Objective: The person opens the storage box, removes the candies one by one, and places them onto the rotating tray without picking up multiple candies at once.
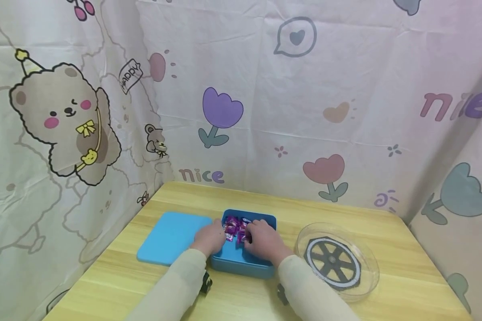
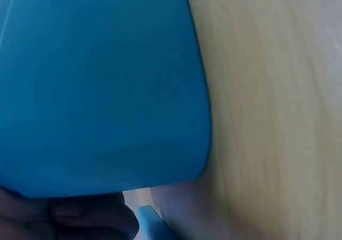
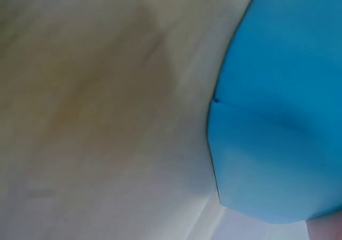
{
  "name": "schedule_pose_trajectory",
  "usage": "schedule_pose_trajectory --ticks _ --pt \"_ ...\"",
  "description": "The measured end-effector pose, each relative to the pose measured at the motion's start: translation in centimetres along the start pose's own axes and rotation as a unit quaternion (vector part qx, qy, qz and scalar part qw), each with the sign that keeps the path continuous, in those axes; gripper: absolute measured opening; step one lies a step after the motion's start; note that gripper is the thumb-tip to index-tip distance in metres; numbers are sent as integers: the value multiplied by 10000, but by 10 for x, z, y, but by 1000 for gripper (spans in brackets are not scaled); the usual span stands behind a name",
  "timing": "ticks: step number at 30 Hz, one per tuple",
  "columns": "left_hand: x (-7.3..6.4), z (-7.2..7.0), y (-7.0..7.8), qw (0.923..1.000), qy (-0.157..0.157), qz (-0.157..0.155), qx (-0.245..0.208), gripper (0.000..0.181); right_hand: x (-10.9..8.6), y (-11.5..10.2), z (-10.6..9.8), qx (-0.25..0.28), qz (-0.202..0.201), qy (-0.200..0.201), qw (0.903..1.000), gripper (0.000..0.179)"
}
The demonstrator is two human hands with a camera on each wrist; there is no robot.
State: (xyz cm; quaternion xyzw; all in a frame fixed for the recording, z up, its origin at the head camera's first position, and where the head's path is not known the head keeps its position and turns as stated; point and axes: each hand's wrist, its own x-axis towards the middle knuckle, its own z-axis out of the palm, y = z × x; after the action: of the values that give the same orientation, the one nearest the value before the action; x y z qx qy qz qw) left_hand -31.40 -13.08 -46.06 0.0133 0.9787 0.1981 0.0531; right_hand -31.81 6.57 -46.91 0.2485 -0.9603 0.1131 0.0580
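A blue plastic box, without a lid on it, stands on the table with several shiny purple wrapped candies at its far end. My left hand grips the box's left side, its fingers bent at the rim; the left wrist view shows the outer wall with fingers at its edge. Reaching in from the right side, my right hand has curled fingers and pinches a purple candy, partly hidden by the hand. The right wrist view mostly holds the box's side.
Left of the box, a flat light-blue lid lies on the wooden table. To the right is a round clear container with a dark, spoked wheel-like pattern. A printed cloth hangs behind and at both sides.
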Motion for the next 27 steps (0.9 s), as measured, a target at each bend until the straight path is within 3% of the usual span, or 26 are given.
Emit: schedule_pose_trajectory --ticks 8,15,19,23,27 --pt "0 2 -2 9999 -59 12 -84 56 -2 6 -4 708 -180 520 9960 13" --pt "0 -1 1 10000 -47 55 -52 54 -12 14 -32 729 -102 532 9959 20" --pt "3 0 2 10000 -30 87 -7 55 -23 30 -53 903 159 597 9940 15" --pt "4 1 1 9999 -59 123 -58 55 -33 56 -69 956 651 469 9922 13" --pt "3 0 -2 9999 -83 67 -111 56 -44 82 -82 1005 830 274 9911 11"
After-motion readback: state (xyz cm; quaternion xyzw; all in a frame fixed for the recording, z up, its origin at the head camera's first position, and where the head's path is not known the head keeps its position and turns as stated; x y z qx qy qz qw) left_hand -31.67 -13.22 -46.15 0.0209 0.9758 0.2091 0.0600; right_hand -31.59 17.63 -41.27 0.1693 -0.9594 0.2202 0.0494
